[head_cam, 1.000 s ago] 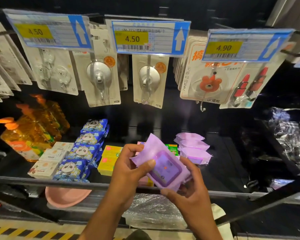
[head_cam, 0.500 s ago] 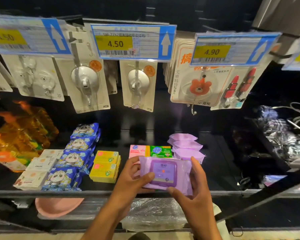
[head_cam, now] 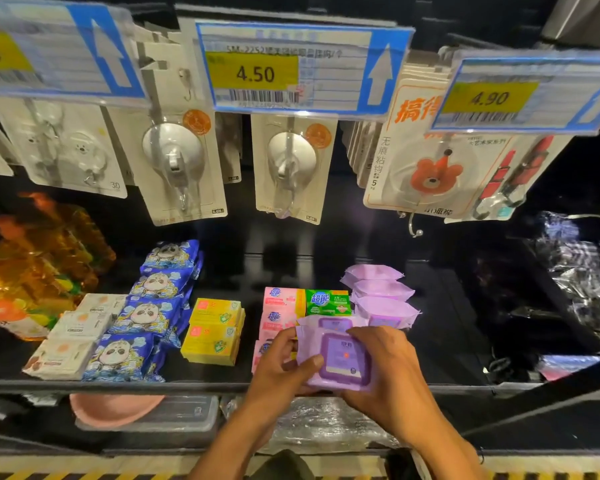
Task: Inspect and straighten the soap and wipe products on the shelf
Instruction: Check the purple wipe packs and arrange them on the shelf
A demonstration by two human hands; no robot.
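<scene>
A purple wipe pack (head_cam: 340, 358) with a darker lid lies flat near the shelf's front edge, held from both sides. My left hand (head_cam: 281, 368) grips its left edge, thumb on top. My right hand (head_cam: 388, 368) holds its right side, fingers over the top. Behind it stands a row of purple wipe packs (head_cam: 381, 296). Pink soap boxes (head_cam: 279, 306) and a green soap box (head_cam: 328, 302) sit left of that row. Yellow soap boxes (head_cam: 213, 332), blue panda wipe packs (head_cam: 146, 313) and white soap boxes (head_cam: 73, 337) fill the shelf further left.
Carded hooks (head_cam: 184, 168) and price tags (head_cam: 291, 69) hang low over the black shelf (head_cam: 440, 327). Orange liquid bottles (head_cam: 32, 265) stand far left. Clear-wrapped goods (head_cam: 579, 268) lie at the right. A pink bowl (head_cam: 115, 408) sits on the level below.
The purple pack has gone from tilted up in my hands to lying flat and lower, toward the shelf front. The view has moved closer to the shelf.
</scene>
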